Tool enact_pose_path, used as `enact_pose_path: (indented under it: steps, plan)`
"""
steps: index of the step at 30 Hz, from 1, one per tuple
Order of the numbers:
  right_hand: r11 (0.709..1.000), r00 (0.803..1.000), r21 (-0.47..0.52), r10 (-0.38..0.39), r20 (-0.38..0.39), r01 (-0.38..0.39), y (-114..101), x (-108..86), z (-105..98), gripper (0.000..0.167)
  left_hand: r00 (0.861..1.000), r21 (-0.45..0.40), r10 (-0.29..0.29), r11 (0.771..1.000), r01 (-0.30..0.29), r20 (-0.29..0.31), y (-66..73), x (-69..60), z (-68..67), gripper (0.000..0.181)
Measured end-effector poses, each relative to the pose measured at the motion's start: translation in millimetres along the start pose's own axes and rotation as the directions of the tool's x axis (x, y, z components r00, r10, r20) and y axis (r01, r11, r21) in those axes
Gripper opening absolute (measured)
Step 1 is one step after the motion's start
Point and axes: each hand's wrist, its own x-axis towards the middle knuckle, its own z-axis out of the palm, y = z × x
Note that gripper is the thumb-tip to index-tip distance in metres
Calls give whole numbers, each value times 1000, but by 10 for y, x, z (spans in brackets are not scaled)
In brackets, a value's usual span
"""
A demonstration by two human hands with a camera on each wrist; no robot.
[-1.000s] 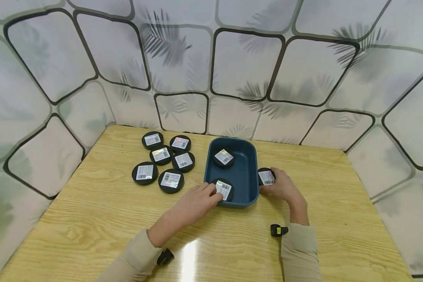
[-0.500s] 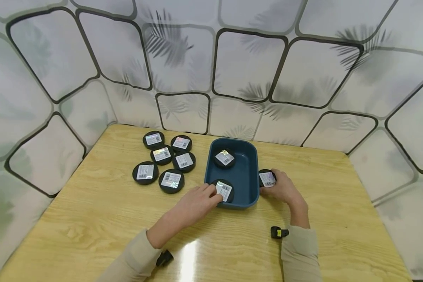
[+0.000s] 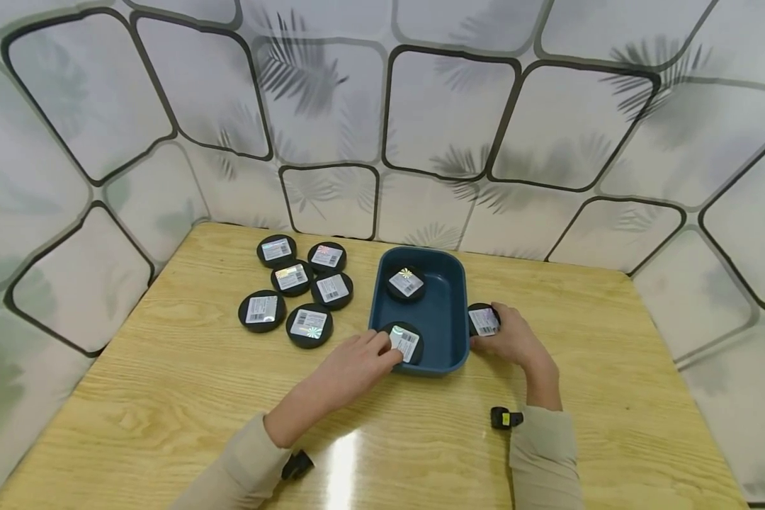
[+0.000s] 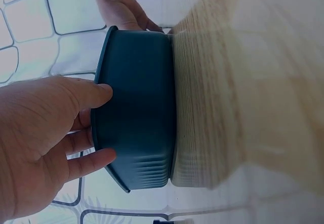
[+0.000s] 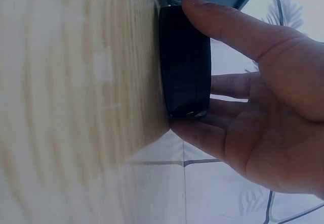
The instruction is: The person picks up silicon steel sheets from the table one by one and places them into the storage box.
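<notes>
A dark blue plastic box [image 3: 447, 312] stands on the table with two flat black discs inside, each bearing a white barcode label: one disc [image 3: 405, 284] towards the back, one [image 3: 409, 345] in the near left corner. My left hand [image 3: 352, 368] holds the box's near left corner. In the left wrist view that hand's thumb and one finger lie outside the wall [image 4: 139, 97], and the other fingers pass behind the rim. Just right of the box, my right hand [image 3: 513, 338] grips another black disc [image 5: 185, 62] by its edge, on the table; its label faces up.
Several more labelled black discs [image 3: 309, 325] lie grouped on the table left of the box. The wooden table [image 3: 612, 397] meets a patterned backdrop [image 3: 331, 202] behind and at the sides. A small black device [image 3: 502, 418] sits by the right wrist, another [image 3: 298, 465] by the left.
</notes>
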Motion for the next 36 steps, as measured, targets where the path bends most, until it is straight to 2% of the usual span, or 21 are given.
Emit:
enact_pose_path:
  steps: [14,23,36]
  plan:
    - [1000,1000,4,-16,-2,16,18,-3,-1,91,1000,7,4,1000,-4,27,10,16,-38,10]
    - [999,999,-8,-41,4,42,3,-11,-1,91,1000,0,-3,1000,3,26,7,12,-41,10]
    - [1000,1000,-15,-13,1,13,3,-14,-12,93,1000,6,6,1000,-6,2,3,13,-24,10]
